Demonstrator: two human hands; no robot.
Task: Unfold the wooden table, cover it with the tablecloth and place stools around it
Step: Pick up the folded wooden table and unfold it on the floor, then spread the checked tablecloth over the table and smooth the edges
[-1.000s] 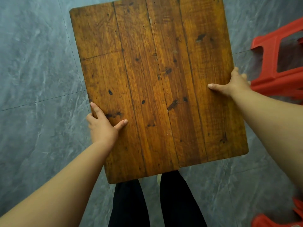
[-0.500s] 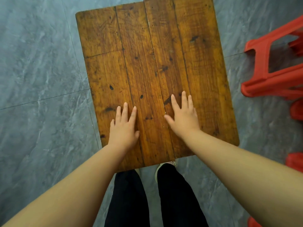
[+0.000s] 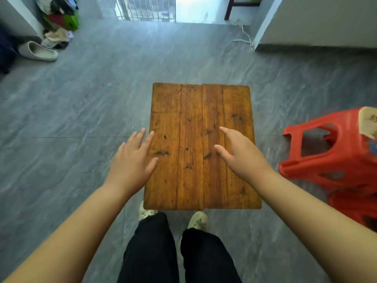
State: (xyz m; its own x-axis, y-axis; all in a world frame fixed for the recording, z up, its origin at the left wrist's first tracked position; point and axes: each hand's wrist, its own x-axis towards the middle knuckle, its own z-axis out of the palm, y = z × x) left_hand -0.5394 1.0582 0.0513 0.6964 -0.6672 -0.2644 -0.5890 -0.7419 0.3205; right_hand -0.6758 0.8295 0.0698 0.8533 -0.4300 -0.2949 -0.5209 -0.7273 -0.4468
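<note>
Holds left hand (image 3: pixel 130 162) and right hand (image 3: pixel 242 158) open, fingers straight and gripping nothing, over the wooden table (image 3: pixel 189 111) standing apparently unfolded on the floor (image 3: pixel 81 99); leaves tablecloth covering and placing of the red stools (image 3: pixel 336 160), stacked at right, undone.

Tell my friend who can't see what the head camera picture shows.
A small wooden table stands on a grey tiled floor, and a person looking down holds the left hand and right hand open above it. Stacked red stools sit to the right; a pale slipper lies far left.
</note>
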